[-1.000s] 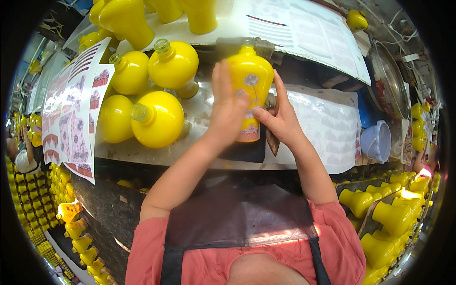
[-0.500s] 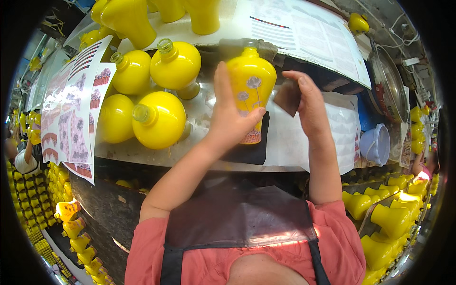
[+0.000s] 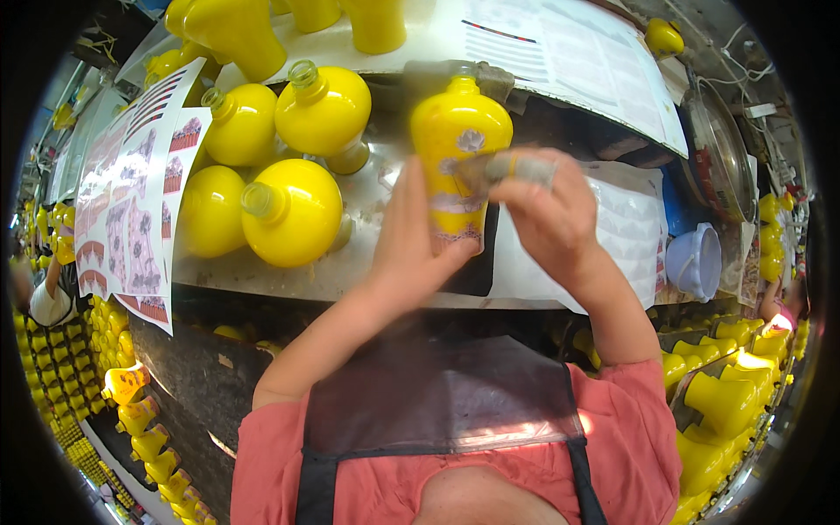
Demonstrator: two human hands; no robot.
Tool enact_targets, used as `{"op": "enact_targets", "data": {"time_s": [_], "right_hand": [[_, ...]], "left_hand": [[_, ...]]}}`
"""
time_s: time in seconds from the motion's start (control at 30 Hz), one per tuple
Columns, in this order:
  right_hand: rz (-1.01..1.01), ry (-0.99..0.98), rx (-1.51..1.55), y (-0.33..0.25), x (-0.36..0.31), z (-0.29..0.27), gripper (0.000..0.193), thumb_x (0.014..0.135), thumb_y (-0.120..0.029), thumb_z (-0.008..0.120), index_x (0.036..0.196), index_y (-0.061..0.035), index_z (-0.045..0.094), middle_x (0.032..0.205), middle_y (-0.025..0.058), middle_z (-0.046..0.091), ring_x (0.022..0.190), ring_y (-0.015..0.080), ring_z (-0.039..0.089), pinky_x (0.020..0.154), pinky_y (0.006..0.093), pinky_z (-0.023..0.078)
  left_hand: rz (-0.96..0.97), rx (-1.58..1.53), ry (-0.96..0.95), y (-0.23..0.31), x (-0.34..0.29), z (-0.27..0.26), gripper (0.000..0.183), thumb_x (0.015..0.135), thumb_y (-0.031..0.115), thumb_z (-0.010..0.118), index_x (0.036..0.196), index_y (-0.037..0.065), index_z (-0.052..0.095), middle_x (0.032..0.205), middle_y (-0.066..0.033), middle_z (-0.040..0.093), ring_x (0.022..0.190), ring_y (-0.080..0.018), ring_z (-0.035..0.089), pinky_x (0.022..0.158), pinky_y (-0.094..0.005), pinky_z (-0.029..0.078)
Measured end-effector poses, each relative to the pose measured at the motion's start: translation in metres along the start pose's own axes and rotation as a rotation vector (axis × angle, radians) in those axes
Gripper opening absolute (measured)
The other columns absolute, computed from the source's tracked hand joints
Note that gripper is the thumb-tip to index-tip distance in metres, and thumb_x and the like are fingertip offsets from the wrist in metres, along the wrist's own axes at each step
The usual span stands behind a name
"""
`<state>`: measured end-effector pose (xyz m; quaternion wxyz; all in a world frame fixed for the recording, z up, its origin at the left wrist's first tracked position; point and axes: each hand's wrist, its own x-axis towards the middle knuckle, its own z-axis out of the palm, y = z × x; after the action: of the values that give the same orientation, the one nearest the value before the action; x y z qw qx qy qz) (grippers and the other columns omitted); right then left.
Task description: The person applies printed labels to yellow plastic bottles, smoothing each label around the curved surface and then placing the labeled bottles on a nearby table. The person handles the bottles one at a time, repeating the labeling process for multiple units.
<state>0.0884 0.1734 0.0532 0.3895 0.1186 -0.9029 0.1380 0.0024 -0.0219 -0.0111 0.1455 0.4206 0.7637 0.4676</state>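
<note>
A glossy yellow bottle (image 3: 459, 122) with a clear glass neck lies on a dark cloth pad (image 3: 479, 273), its neck pointing away from me. Purple flower decals and a patterned band near its base show on its front. My left hand (image 3: 407, 232) grips the bottle's lower left side, fingers along it and thumb across the base. Over the bottle's right side, my right hand (image 3: 556, 206) is closed round a scraper (image 3: 521, 169) with a greyish handle and a dark flat blade. The blade is blurred against the decal, and its exact contact is hard to see.
Several yellow bottles (image 3: 293, 214) stand close on the left, beside hanging decal sheets (image 3: 131, 201). More sheets (image 3: 569, 66) lie on the raised shelf behind. A pale bucket (image 3: 694, 262) stands right of the bench. Racks of yellow bottles (image 3: 731, 394) flank me.
My right hand has moved left, bringing the scraper from beside the bottle onto its decorated front. My left hand has slid slightly down toward the base.
</note>
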Motion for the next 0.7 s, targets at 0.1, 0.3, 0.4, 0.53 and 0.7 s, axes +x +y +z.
{"op": "enact_targets", "data": {"time_s": [0.1,0.3,0.4,0.53,0.7], "right_hand": [[0.073,-0.098,0.278,-0.022,-0.023,-0.004,0.027,0.070,0.004,0.073,0.093,-0.0103,0.071,0.097,0.0078,0.073,0.088,0.0273,0.070,0.077,0.0376,0.057],[0.778,-0.035,0.405,-0.027,-0.035,-0.001,0.021,0.087,0.000,0.074,0.107,-0.0017,0.069,0.094,0.0101,0.073,0.084,0.0159,0.071,0.072,0.0290,0.056],[0.882,0.233,0.320,-0.019,-0.038,0.007,0.026,0.087,-0.002,0.075,0.111,-0.0017,0.067,0.101,0.0082,0.072,0.086,0.0132,0.069,0.072,0.0269,0.056],[0.837,0.160,0.468,-0.020,-0.040,0.012,0.027,0.087,-0.005,0.076,0.112,-0.0030,0.067,0.104,0.0078,0.072,0.088,0.0142,0.070,0.074,0.0269,0.056],[0.861,0.248,0.137,-0.015,-0.027,0.012,0.031,0.088,-0.011,0.077,0.116,-0.0039,0.064,0.104,0.0079,0.072,0.087,0.0142,0.071,0.074,0.0298,0.057]], "left_hand": [[0.011,0.055,-0.065,-0.008,-0.013,0.000,0.114,0.077,0.031,0.083,0.157,-0.007,0.011,0.158,-0.0331,0.024,0.148,-0.0488,0.024,0.122,-0.0514,0.022],[0.101,0.065,0.041,-0.022,-0.014,0.006,0.099,0.078,0.027,0.084,0.153,-0.005,0.028,0.149,-0.0289,0.043,0.137,-0.0481,0.042,0.115,-0.0507,0.034],[0.077,0.052,0.033,-0.025,-0.012,0.004,0.094,0.080,0.025,0.081,0.153,-0.004,0.030,0.149,-0.0274,0.044,0.137,-0.0463,0.043,0.114,-0.0497,0.035],[0.110,0.065,0.052,-0.026,-0.013,0.003,0.092,0.082,0.017,0.078,0.157,-0.002,0.028,0.155,-0.0228,0.042,0.144,-0.0382,0.041,0.117,-0.0430,0.034],[0.113,0.046,0.064,-0.029,-0.014,0.004,0.091,0.083,0.016,0.078,0.157,-0.002,0.029,0.156,-0.0225,0.042,0.144,-0.0375,0.041,0.118,-0.0428,0.033]]}}
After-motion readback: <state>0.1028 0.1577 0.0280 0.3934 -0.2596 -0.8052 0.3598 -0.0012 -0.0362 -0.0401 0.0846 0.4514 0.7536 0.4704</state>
